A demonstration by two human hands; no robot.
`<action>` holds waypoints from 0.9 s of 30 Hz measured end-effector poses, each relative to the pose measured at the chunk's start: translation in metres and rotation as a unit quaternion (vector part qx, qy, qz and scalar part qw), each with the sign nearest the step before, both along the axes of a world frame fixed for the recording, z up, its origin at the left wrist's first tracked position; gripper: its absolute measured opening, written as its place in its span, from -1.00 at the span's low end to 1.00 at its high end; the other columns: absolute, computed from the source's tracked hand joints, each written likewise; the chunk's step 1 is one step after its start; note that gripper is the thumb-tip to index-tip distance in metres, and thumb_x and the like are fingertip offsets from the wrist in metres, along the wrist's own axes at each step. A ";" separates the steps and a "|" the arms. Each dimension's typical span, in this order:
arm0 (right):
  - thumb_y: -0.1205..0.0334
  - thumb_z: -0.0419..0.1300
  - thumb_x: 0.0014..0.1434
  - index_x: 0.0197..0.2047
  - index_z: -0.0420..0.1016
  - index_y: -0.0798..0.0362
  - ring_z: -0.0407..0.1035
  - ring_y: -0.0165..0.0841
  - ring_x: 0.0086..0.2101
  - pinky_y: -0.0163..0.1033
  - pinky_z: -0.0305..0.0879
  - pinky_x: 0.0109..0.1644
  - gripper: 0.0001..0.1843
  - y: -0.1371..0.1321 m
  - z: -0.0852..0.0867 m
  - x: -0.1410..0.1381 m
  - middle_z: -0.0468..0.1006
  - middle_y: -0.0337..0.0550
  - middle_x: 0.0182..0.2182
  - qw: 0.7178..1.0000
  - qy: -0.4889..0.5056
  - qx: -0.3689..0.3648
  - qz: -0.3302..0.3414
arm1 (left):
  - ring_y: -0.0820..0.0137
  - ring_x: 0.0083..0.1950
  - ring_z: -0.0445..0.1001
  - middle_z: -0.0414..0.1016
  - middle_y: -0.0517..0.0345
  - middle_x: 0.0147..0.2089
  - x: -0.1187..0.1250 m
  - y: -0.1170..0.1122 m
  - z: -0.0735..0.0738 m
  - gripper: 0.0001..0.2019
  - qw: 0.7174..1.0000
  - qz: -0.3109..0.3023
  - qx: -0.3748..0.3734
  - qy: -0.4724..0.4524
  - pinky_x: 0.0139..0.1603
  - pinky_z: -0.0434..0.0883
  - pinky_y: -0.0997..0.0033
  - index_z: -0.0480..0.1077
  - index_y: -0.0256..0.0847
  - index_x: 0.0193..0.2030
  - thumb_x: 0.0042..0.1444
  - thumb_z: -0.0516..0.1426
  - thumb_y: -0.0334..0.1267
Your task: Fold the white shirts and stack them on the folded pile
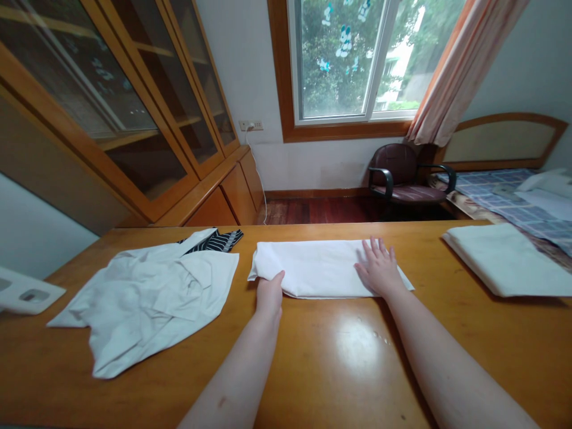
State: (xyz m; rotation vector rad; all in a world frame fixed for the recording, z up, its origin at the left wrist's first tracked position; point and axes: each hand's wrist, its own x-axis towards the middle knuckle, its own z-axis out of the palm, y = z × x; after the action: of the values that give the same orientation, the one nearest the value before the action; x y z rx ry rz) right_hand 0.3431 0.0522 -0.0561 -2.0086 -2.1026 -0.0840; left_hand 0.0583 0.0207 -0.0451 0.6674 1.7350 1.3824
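A white cloth (322, 268), folded into a long flat strip, lies across the middle of the wooden table (313, 369). My left hand (270, 292) grips its near left edge, thumb on top and the other fingers hidden underneath. Flat on the cloth's right end rests my right hand (379, 265), fingers spread. To the left is a crumpled white garment (156, 298), with a black-and-white striped piece of cloth (218, 241) showing at its far side. Another folded white cloth (509, 259) sits at the table's right end.
A white plastic object with slots (31, 292) stands at the left edge. Beyond the table are a glass-door cabinet (179, 137), a window (344, 65), a dark red armchair (402, 173) and a bed (513, 185). A white cord (259, 173) hangs from the wall socket.
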 end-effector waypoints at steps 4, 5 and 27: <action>-0.09 -0.09 0.24 0.31 0.08 0.08 -0.21 -0.19 0.30 0.01 -0.21 0.30 -0.34 -0.010 0.006 -0.018 -0.08 0.03 0.33 0.988 0.011 -0.018 0.155 | 0.20 0.20 0.30 0.30 -0.13 0.18 0.006 0.000 -0.011 -0.47 0.977 -0.040 -0.026 0.208 0.17 0.26 0.32 0.23 -0.28 0.16 0.00 0.17 -0.27; -0.13 -0.07 0.22 0.31 0.08 0.09 -0.19 -0.18 0.29 0.01 -0.18 0.30 -0.30 -0.011 0.005 -0.022 -0.08 0.05 0.33 0.985 0.016 -0.036 0.168 | 0.21 0.20 0.30 0.31 -0.11 0.18 0.006 0.000 -0.014 -0.46 0.971 -0.057 -0.028 0.232 0.17 0.26 0.32 0.21 -0.25 0.18 0.02 0.15 -0.26; -0.14 0.02 0.14 0.33 0.01 0.14 -0.21 -0.12 0.29 0.07 -0.28 0.30 -0.20 -0.008 -0.006 -0.025 -0.12 0.13 0.32 0.975 0.000 -0.118 0.187 | 0.23 0.38 -0.05 0.08 0.14 0.35 0.040 -0.017 -0.002 -0.44 0.748 -0.443 0.113 0.481 0.34 -0.08 0.02 0.29 -0.05 0.18 0.05 -0.07 -0.54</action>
State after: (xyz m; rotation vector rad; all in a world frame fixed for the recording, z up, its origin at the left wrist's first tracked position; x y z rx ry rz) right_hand 0.3182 0.0441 -0.0626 -1.6828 -2.5530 0.2414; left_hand 0.0986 0.0033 -0.0474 2.2849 1.4878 0.5136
